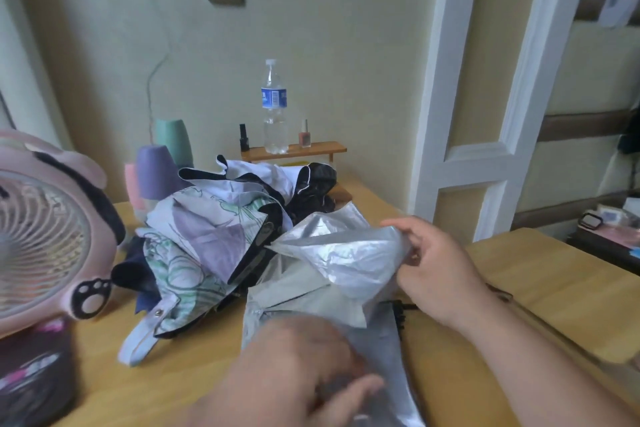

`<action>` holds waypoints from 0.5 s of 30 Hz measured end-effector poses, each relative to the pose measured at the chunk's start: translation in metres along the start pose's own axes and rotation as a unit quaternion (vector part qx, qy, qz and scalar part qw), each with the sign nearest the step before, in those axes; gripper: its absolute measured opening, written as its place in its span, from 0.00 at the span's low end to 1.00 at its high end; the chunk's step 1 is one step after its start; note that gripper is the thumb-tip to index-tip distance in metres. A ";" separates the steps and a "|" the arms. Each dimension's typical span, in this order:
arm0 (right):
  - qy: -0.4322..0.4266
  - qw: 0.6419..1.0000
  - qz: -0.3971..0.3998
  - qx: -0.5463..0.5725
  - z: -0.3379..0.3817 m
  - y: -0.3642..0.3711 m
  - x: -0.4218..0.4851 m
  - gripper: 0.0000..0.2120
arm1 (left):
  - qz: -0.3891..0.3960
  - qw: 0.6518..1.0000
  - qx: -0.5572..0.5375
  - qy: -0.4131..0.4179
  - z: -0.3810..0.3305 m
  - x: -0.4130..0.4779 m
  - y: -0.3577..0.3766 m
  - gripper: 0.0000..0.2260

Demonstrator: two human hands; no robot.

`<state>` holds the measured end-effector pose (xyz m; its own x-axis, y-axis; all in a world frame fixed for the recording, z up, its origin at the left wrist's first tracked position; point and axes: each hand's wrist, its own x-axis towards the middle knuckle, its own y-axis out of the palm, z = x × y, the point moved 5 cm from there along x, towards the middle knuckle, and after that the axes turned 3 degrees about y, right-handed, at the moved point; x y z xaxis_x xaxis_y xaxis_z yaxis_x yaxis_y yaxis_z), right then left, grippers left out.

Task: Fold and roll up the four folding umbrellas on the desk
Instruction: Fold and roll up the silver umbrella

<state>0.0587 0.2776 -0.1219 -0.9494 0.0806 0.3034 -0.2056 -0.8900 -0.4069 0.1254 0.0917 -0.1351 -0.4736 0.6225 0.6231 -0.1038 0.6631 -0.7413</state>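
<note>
I saw the silver umbrella [349, 263] lying on the desk [554, 288], right of the pink fan [45, 239], its long axis running from the near edge away toward the wall. The right hand [436, 263] pinched a fold of its canopy. The left hand [298, 354], blurred, looked curled round its near end. The patterned umbrellas [207, 236] lay heaped just beside the fan.

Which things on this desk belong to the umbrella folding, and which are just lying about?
Job: shiny silver fabric umbrella, held by left hand and right hand; lilac-and-green patterned white umbrella; black umbrella with white piping.
Lying about: pink round desk fan; clear plastic water bottle; small wooden shelf; purple tapered cup.
</note>
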 end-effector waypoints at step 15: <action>0.090 0.961 0.261 0.010 -0.055 0.032 -0.133 0.10 | -0.116 0.715 -0.445 -0.527 0.024 -0.070 0.012 0.38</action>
<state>0.1656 0.2629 -0.2232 -0.9479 -0.3050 -0.0919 0.3131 -0.8384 -0.4461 0.1359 0.0458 -0.1934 -0.9783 0.1049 -0.1789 0.0888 0.9914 0.0958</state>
